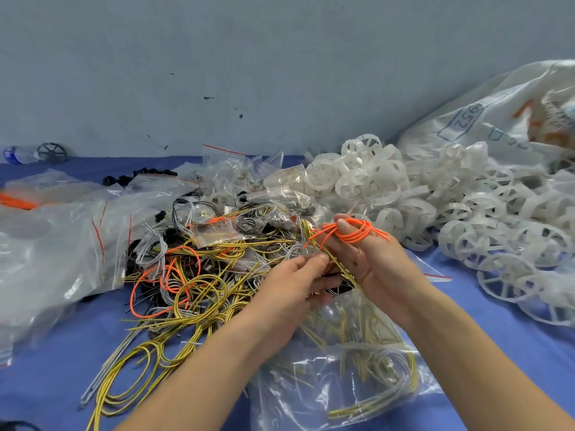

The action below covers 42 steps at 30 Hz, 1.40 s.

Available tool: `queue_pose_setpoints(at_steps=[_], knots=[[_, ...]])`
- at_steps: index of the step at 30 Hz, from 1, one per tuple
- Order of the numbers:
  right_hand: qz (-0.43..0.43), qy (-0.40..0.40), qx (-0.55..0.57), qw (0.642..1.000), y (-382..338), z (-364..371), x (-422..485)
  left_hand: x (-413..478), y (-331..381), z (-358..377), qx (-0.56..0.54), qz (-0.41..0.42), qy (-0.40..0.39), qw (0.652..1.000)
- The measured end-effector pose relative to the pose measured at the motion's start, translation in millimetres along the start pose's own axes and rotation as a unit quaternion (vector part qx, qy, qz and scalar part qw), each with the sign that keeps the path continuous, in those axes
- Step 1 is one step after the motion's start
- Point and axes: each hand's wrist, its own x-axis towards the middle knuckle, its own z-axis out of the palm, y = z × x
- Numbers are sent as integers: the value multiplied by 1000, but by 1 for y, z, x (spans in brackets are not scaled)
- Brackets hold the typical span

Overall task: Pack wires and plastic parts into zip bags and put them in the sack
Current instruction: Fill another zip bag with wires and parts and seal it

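A tangle of yellow, orange, grey and black wires (199, 275) lies on the blue table cover (49, 368). My right hand (370, 259) holds a coil of orange wire (351, 233) looped round its fingers, with a yellow wire bundle (323, 253) running across its palm. My left hand (298, 281) reaches in from below, its fingertips on the yellow bundle just left of the right palm. Under both forearms lies a clear zip bag (348, 368) with yellow and grey wires inside. White plastic wheel parts (389, 188) are heaped at the right.
A white woven sack (497, 116) lies at the back right against the wall. Empty and filled zip bags (62, 244) cover the left side. A plastic bottle (18, 154) and a dark wheel (52, 152) sit at the far left.
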Motion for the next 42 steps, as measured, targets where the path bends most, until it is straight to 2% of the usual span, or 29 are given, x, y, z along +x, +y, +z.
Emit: queue_pose_setpoints(at_steps=[6, 10, 14, 20, 25, 28, 32, 37, 42], knots=[[-28, 22, -55, 998, -2, 3, -6, -11, -2, 15, -89, -42, -48, 994], [-42, 37, -128, 990, -1, 4, -9, -10, -7, 22, -95, -34, -45, 994], [-124, 26, -271, 954, 0, 6, -11, -5, -9, 15, -71, -15, -9, 997], [-162, 8, -340, 926, 6, 11, -10, -1, -13, 13, -51, 10, 8, 999], [-158, 72, -298, 939, 2, 7, -7, -8, -14, 17, 93, 76, 88, 989], [-155, 80, -279, 944, 0, 3, -7, -10, -11, 15, 215, 150, 124, 957], [-162, 69, -236, 956, -5, 6, -9, -12, -1, 9, 345, 225, 117, 904], [-167, 63, -138, 974, -16, 6, -9, -10, 17, -9, 413, 233, 116, 873], [-112, 69, -38, 991, -14, -1, -4, -5, 25, -27, 389, 203, 104, 893]])
